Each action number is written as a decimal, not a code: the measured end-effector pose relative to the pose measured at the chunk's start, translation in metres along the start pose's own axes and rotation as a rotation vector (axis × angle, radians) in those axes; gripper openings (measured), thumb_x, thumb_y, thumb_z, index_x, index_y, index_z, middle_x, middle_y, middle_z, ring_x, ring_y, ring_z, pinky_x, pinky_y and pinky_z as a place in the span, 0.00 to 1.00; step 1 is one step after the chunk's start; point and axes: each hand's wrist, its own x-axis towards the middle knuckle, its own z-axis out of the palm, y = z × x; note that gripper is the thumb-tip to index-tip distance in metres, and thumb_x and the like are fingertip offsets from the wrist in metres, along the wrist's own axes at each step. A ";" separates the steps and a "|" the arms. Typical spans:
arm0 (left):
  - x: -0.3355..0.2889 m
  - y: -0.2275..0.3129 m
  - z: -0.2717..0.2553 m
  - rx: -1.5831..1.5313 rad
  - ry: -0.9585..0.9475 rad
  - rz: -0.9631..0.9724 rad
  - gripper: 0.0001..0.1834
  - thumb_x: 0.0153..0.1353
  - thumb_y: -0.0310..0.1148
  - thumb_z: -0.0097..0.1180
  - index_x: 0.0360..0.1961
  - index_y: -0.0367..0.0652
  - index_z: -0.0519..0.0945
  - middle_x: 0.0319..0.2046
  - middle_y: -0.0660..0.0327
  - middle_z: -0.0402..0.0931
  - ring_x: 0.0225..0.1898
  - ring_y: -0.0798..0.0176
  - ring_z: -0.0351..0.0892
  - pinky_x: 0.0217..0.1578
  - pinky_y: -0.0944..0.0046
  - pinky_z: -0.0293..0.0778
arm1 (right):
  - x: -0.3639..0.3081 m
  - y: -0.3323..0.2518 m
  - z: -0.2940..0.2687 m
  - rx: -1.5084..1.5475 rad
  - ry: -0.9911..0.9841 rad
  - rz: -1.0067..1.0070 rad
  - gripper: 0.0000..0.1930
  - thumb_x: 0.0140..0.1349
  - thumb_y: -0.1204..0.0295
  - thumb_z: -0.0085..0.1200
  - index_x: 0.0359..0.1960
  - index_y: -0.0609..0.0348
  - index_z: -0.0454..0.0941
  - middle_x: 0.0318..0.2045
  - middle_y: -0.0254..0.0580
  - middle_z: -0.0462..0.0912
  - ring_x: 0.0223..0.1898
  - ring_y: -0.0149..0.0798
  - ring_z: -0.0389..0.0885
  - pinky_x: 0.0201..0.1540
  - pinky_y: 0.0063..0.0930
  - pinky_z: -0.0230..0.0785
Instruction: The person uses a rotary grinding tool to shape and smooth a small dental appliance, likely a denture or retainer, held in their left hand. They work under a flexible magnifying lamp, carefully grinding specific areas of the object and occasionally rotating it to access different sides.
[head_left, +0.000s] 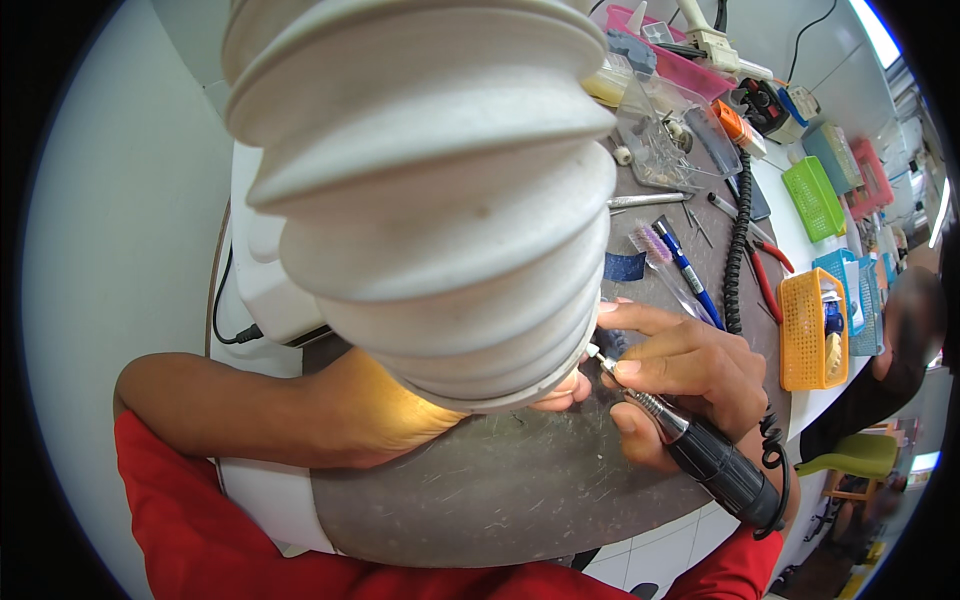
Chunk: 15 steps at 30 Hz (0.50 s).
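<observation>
A black and silver rotary handpiece (715, 460) lies in my right hand (690, 370), with the fingers closed round its metal neck. Its nose points up and left, and a small white tip (593, 351) shows at the end. My left hand (385, 410) reaches in under a wide white corrugated hose (440, 200), lit yellow at the wrist. The hose covers most of that hand. Only a few bent fingertips show past its rim, close together beside the handpiece's nose. Whatever they grip is hidden.
A coiled black cord (740, 240) runs up the grey mat (450, 510). Beyond my right hand lie a blue pen (688, 272), a brush (652, 245), red-handled pliers (765, 283) and a clear tray of small parts (665, 135). An orange basket (800, 335) stands at right.
</observation>
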 end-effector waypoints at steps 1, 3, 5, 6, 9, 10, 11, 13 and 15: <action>0.000 0.001 0.001 -0.038 -0.001 -0.006 0.17 0.66 0.22 0.60 0.55 0.36 0.74 0.48 0.56 0.78 0.50 0.65 0.80 0.52 0.66 0.77 | -0.001 0.000 0.000 -0.003 0.005 -0.006 0.14 0.56 0.73 0.67 0.41 0.63 0.77 0.30 0.50 0.83 0.44 0.58 0.87 0.49 0.47 0.80; 0.000 0.002 0.002 -0.056 -0.002 -0.011 0.17 0.66 0.22 0.59 0.55 0.36 0.74 0.48 0.56 0.78 0.50 0.65 0.80 0.54 0.66 0.77 | -0.002 0.002 0.001 -0.001 0.042 -0.023 0.14 0.58 0.72 0.66 0.41 0.64 0.76 0.30 0.51 0.83 0.42 0.56 0.87 0.48 0.47 0.80; 0.000 0.003 0.002 -0.016 -0.005 -0.009 0.16 0.67 0.22 0.58 0.54 0.36 0.73 0.48 0.56 0.78 0.50 0.65 0.80 0.55 0.66 0.76 | -0.005 0.006 0.004 0.015 0.107 -0.032 0.13 0.59 0.72 0.64 0.42 0.64 0.75 0.31 0.52 0.83 0.41 0.53 0.87 0.46 0.46 0.81; 0.002 0.009 0.003 0.012 -0.005 -0.024 0.15 0.67 0.22 0.58 0.54 0.35 0.73 0.48 0.56 0.78 0.50 0.65 0.80 0.55 0.66 0.76 | -0.006 0.007 0.004 0.020 0.148 -0.032 0.13 0.60 0.72 0.63 0.42 0.64 0.75 0.31 0.53 0.83 0.40 0.51 0.87 0.45 0.45 0.81; 0.003 0.020 0.010 -0.006 0.002 -0.039 0.13 0.68 0.23 0.57 0.51 0.35 0.74 0.47 0.55 0.79 0.50 0.64 0.80 0.55 0.65 0.76 | -0.007 0.008 -0.004 -0.043 0.060 -0.030 0.17 0.60 0.68 0.68 0.43 0.62 0.74 0.34 0.51 0.83 0.38 0.45 0.85 0.41 0.36 0.79; 0.001 0.018 0.012 -0.080 0.011 -0.022 0.12 0.68 0.24 0.57 0.51 0.35 0.74 0.46 0.55 0.79 0.50 0.64 0.80 0.55 0.65 0.77 | -0.006 0.006 -0.003 -0.050 0.043 -0.023 0.18 0.58 0.68 0.69 0.43 0.62 0.74 0.34 0.51 0.83 0.37 0.44 0.85 0.41 0.35 0.79; -0.002 0.016 0.013 -0.152 0.021 -0.005 0.11 0.68 0.24 0.57 0.50 0.34 0.74 0.46 0.55 0.79 0.50 0.64 0.80 0.54 0.65 0.77 | -0.004 0.004 0.000 -0.032 0.059 -0.032 0.19 0.57 0.68 0.71 0.43 0.61 0.74 0.34 0.50 0.83 0.36 0.43 0.85 0.40 0.34 0.78; -0.002 0.011 0.012 -0.139 0.043 0.040 0.13 0.66 0.27 0.62 0.49 0.35 0.77 0.44 0.57 0.81 0.48 0.65 0.82 0.50 0.68 0.79 | 0.002 -0.002 0.012 -0.007 0.088 -0.046 0.21 0.53 0.69 0.74 0.42 0.60 0.74 0.33 0.50 0.83 0.35 0.41 0.84 0.38 0.32 0.77; -0.001 0.007 0.008 -0.103 0.026 0.069 0.15 0.65 0.29 0.64 0.49 0.35 0.78 0.43 0.57 0.82 0.47 0.65 0.83 0.48 0.69 0.81 | 0.004 -0.004 0.020 -0.050 0.132 -0.049 0.21 0.51 0.72 0.75 0.41 0.60 0.74 0.33 0.50 0.83 0.34 0.40 0.84 0.38 0.32 0.76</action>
